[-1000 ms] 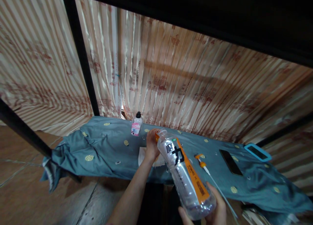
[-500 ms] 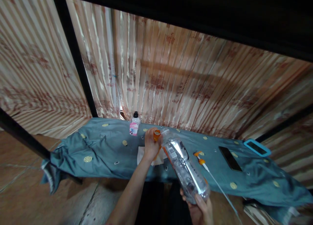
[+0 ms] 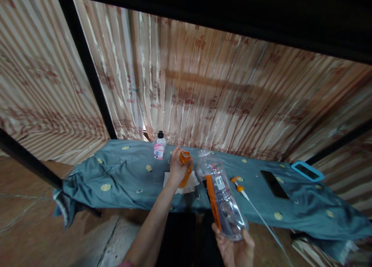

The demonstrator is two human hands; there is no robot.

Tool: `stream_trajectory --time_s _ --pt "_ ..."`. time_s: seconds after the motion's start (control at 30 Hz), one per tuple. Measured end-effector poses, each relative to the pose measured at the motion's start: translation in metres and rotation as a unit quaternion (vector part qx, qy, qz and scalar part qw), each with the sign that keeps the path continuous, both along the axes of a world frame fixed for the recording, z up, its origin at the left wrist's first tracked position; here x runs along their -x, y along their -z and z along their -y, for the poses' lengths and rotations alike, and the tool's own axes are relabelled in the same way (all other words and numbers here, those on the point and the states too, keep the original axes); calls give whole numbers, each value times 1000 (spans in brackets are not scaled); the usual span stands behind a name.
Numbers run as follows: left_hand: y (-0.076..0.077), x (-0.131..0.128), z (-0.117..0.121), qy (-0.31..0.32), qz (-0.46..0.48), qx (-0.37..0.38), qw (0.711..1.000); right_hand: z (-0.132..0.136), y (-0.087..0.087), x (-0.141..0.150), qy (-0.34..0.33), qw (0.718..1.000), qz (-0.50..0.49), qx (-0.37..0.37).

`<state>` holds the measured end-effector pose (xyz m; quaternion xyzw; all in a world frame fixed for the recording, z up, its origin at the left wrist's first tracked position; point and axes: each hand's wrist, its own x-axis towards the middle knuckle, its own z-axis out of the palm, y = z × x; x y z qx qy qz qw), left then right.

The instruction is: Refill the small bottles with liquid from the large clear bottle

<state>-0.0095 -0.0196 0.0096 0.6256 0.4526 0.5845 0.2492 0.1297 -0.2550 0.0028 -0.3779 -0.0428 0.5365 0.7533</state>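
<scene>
Because its rounded base lies between the thumb and fingers of the right hand (image 3: 234, 251), the big clear bottle (image 3: 225, 201) leans out over the front of the bed, its open neck free and pointing towards the curtain; that hold from beneath probably suits so light-looking a container and leaves the mouth unobstructed; close to that neck, the left hand (image 3: 176, 170) is closed around a smaller orange bottle (image 3: 186, 177), whose uncapped mouth faces up, presumably so that nothing spills; a white paper sheet (image 3: 195, 184) lies beneath it, perhaps to catch drips, though I cannot tell whether the bottle touches it.

The clear bottle is thin, glossy plastic with rounded shoulders and an orange-and-dark label band; the orange one is translucent, and whether plastic or liquid gives the colour is unclear; the sheet has a ragged edge.

To the right lies an orange-and-white pump (image 3: 240, 188), its long pale tube trailing over the edge, likely for want of room; beyond are a flat black phone (image 3: 274, 184) and a blue-rimmed device (image 3: 307, 171); a pink-labelled bottle (image 3: 159, 150) stands upright at the back; all rest on creased blue-green fabric (image 3: 128, 172), before a pleated, satiny curtain (image 3: 188, 85).
</scene>
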Motion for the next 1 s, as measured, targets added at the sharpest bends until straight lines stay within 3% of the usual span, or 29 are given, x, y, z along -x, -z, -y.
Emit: stream_trajectory --time_s 0.2,0.37,0.53,0.67,0.77,0.87,1.0 --pt "-3 1 0 49 7 27 998 2 0 2 -22 999 -45 -15" --pt "-3 5 7 51 22 19 998 3 4 7 -49 995 -79 -20" --pt "2 21 51 57 143 73 985 -3 8 20 -84 991 -104 -9" --pt "11 34 105 144 240 112 954 -14 8 39 -104 987 -119 17" --pt "13 40 135 201 260 127 936 -21 10 56 -130 982 -132 37" --pt "11 46 147 204 269 163 927 -25 20 71 -158 975 -148 55" --pt "10 57 144 163 263 226 924 -32 41 85 -205 963 -164 67"
